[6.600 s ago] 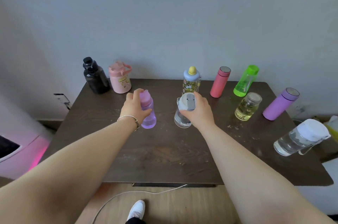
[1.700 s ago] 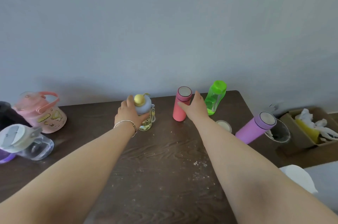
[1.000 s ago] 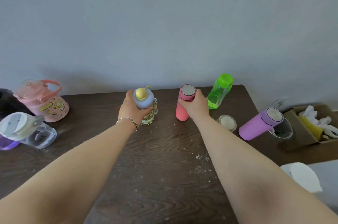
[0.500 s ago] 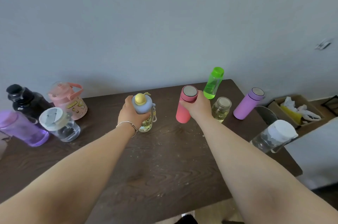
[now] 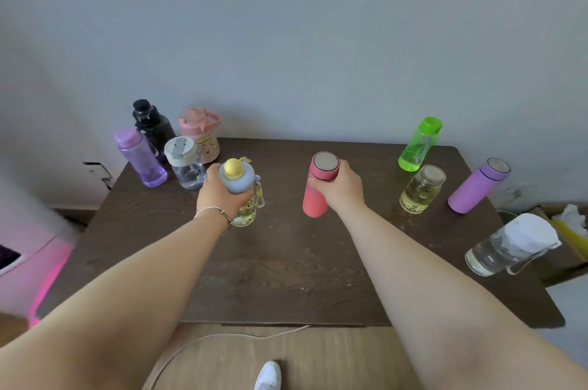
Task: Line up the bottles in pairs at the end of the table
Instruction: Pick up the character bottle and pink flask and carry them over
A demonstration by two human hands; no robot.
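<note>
Coral-pink, the tall flask (image 5: 318, 187) stands in the right hand (image 5: 342, 187), fingers wrapped round its upper body just under the metal lid. The left hand (image 5: 219, 195) closes on the grey cap of the yellow-knobbed bottle (image 5: 240, 195), its printed body below the fingers. Left of that hand stand four bottles: purple (image 5: 140, 157), clear (image 5: 186, 163), black (image 5: 151, 123), pink (image 5: 200, 133). Right of the right hand are the green bottle (image 5: 418, 144), glass jar (image 5: 421, 189) and lilac flask (image 5: 477, 186) on the dark wooden table (image 5: 286, 268).

Matt red bottle (image 5: 315, 195), metal-topped, on scuffed wood-grain table (image 5: 286, 262).
</note>
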